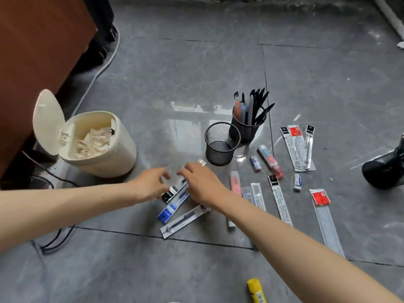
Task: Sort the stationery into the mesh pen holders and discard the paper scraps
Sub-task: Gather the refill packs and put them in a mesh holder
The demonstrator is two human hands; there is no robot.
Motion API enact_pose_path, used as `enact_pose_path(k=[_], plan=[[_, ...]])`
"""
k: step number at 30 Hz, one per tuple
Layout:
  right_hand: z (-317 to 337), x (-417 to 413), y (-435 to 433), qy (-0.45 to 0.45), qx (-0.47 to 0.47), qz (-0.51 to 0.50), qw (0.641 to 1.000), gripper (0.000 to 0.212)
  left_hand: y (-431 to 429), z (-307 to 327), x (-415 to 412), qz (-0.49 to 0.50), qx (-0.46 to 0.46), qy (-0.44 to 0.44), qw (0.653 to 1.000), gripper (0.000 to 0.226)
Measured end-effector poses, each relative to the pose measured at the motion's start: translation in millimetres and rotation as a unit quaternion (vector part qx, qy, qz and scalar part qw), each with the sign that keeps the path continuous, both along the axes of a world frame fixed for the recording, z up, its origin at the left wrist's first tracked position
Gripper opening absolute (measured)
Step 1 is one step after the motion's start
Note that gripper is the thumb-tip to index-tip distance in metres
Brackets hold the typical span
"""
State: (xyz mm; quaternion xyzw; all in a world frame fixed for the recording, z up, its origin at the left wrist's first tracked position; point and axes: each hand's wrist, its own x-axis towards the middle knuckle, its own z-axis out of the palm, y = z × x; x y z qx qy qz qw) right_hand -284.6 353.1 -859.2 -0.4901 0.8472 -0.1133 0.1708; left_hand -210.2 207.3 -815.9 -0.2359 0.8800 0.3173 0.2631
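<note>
My left hand (150,184) and my right hand (202,182) meet over a small pile of pen refill packets (175,193) on the grey floor. The right hand's fingers curl down over a clear packet, whose far tip (202,162) sticks out past the knuckles. Fingers of the left hand are loosely curved, close to the packet's black end. A blue packet (169,212) and another refill packet (181,221) lie just below. An empty mesh pen holder (211,155) stands behind the right hand, a second holder (247,130) full of pens behind it. Crumpled paper scraps (94,141) lie in the open cream bin (109,162).
Right of my arm lie a pink eraser (235,183), more refill packets (281,202), small erasers (297,182) and packed rulers (328,224). A yellow glue stick (256,290) lies near the bottom edge. There is a black shoe (384,171) at far right, cables (56,237) and a brown cabinet (32,51) at left.
</note>
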Motion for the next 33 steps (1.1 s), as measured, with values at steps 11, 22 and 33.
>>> enact_pose_path(k=[11,22,33], plan=[[-2.4,-9.8,-40.5,0.015,0.16,0.068,0.985,0.05,1.1,-20.0,31.9,-0.119,-0.185,-0.036,0.975,0.026],[17.3,-14.4,-17.9,-0.125,0.037,-0.062,0.99,0.029,13.5,-24.2,57.5,-0.14,-0.149,-0.008,0.979,0.032],[17.8,-14.1,16.3,-0.366,-0.09,-0.303,0.876,0.025,63.8,-39.2,23.1,-0.177,-0.105,-0.013,0.979,0.022]])
